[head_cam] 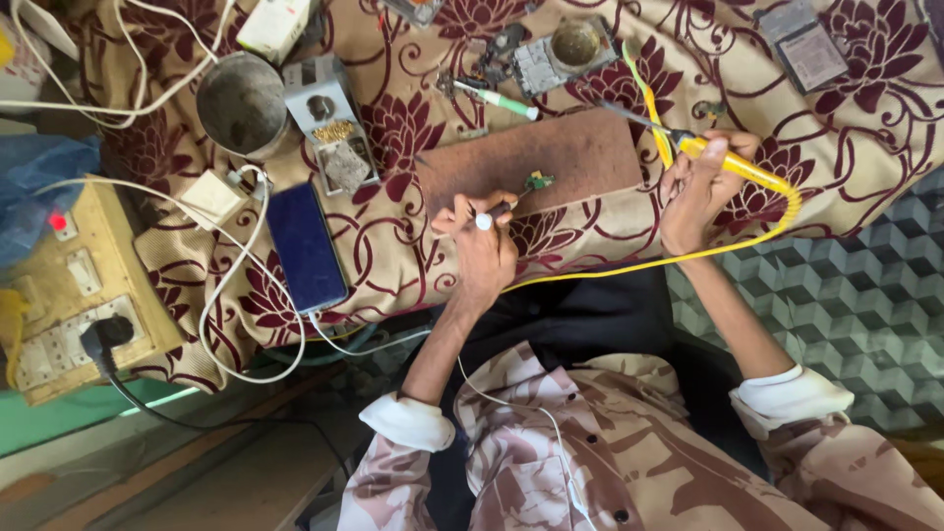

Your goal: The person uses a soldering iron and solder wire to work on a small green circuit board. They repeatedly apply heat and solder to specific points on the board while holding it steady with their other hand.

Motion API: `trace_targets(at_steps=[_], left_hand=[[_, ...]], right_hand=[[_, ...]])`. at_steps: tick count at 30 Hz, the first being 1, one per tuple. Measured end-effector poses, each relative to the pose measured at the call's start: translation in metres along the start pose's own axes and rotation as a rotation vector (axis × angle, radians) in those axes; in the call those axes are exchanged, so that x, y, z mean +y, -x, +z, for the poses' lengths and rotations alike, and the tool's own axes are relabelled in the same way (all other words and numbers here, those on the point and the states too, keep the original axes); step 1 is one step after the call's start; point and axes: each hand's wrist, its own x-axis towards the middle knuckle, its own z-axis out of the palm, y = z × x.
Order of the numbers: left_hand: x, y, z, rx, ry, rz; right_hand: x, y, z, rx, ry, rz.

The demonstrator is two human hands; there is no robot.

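While you lean over the worktop, the scene reads near to far like this:

Sleeves: your patterned shirt with white cuffs fills the bottom of the view, both forearms stretched away from you.

Left hand: your left hand (484,251) lies on the floral cloth (413,246) at the near edge of the brown board (551,157); its fingers (462,211) are pinched shut on a slim tool (501,209) with a white end, which points at the small green circuit piece.

Right hand: your right hand (700,187) is raised beside the board's right end, its fingers curled tightly round the yellow handle of the soldering iron (703,149). The dark tip points up and left, above the board's far right corner, well apart from the circuit piece.

Cable: the iron's yellow cord (629,265) loops right and runs back across the cloth toward your left wrist.

Circuit piece: the small green circuit piece (538,181) sits on the board near its near edge, just beyond your left fingertips.

Left of you: a dark blue phone (306,248) lies flat on the cloth with a white cable (231,295) curling round it; a yellowish socket board (69,295) stands further left.

Far side: a round metal cup (242,104), a grey stand with brass wool (329,123), a white-and-green tool (501,100) and an opened phone body (556,54) lie beyond the board.
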Motion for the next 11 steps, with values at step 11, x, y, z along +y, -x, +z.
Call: trace_targets(at_steps=[11], left_hand=[[0.0, -0.003, 0.005, -0.008, -0.031, 0.042]], right_hand=[[0.008, -0.072, 0.039, -0.259, 0.55, -0.324]])
